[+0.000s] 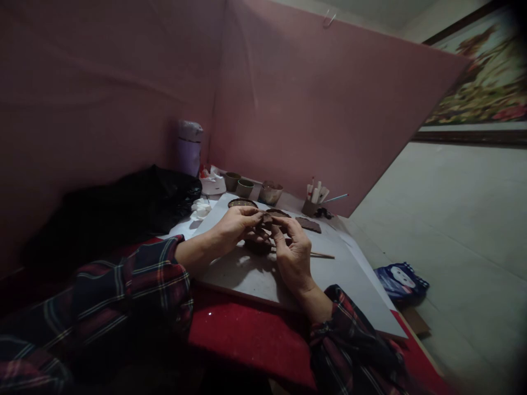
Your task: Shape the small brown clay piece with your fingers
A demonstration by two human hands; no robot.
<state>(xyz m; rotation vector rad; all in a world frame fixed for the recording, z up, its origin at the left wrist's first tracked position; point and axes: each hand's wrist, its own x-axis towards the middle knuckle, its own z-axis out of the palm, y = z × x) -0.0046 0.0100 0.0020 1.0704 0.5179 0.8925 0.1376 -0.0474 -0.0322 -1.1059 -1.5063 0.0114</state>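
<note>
Between my fingertips is a small lump of dark brown clay point(267, 220), held above the white board point(247, 277). My left hand point(239, 225) pinches it from the left. From the right, my right hand point(293, 249) grips it with thumb and fingers. Just below my hands sits a larger dark clay piece point(258, 247), partly hidden by my fingers. A thin wooden stick point(323, 255) lies to the right, its left part behind my right hand. Behind my hands are a round dark dish point(242, 203) and a flat brown clay slab point(308, 225).
At the back stand two cups point(246, 188), a glass bowl point(270, 193) and a holder with pens point(315, 203). A black plastic bag point(135, 197) and a purple bottle point(189, 149) are on the left. Pink panels point(313, 104) rise behind. Red cloth point(247, 329) covers the near edge.
</note>
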